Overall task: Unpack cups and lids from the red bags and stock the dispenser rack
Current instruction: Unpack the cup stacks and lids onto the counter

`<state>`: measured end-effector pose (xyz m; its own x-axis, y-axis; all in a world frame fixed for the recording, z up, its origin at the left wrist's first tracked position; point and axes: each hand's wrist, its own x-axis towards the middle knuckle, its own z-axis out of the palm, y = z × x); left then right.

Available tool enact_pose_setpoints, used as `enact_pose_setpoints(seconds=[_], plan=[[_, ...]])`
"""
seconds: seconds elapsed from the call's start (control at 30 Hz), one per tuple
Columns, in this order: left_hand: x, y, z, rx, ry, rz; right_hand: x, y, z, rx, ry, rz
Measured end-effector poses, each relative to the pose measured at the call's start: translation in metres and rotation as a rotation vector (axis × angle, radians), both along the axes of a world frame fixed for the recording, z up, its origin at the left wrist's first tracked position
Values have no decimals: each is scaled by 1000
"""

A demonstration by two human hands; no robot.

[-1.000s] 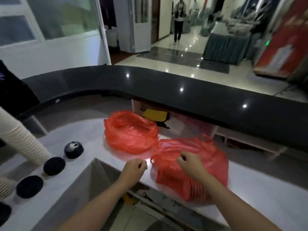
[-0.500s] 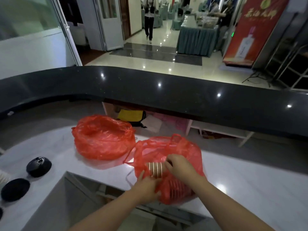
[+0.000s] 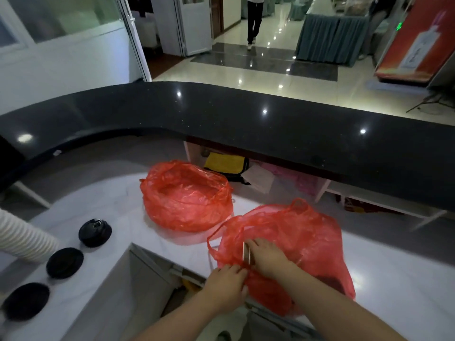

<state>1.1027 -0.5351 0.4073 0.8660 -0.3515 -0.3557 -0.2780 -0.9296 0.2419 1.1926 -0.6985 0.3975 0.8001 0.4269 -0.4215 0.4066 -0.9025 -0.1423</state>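
Note:
Two red plastic bags lie on the white counter. The far bag sits open and slumped. My right hand reaches into the mouth of the near bag and grips a stack of paper cups, of which only the rims show. My left hand pinches the near bag's lower edge at the counter's front. A long white cup stack pokes in from the left. Beside it stand stacks of black lids in a row.
A raised black bar top curves behind the counter. Shelves below it hold a yellow bag and papers. The counter has an open cutout in front of me. A person walks in the far hall.
The view has swung left, so the bags sit further right. My right hand has slid further over the cup stack, hiding all but the rims. My left hand stays gripping the bag's edge.

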Motion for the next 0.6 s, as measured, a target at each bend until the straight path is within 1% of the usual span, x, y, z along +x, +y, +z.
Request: enact_pose_setpoints(seconds=[0.07,0.13,0.2,0.3,0.4,0.53,0.6], plan=[[3,7,-2,0,50,22,5,1,-8,-83,22,-1],[6,14,-6,-14,88,23,8,0,-14,-101,35,-24],[11,20,-10,-35,97,22,11,-2,-15,-80,25,-37],[19,24,-15,-61,108,11,14,-10,-10,24,-15,-76],[28,21,-16,-88,122,14,19,-17,6,218,-54,-169],[44,16,-18,-124,135,33,23,-17,37,609,-55,-384],[51,15,-15,-183,162,70,24,-17,52,791,-55,-525]])
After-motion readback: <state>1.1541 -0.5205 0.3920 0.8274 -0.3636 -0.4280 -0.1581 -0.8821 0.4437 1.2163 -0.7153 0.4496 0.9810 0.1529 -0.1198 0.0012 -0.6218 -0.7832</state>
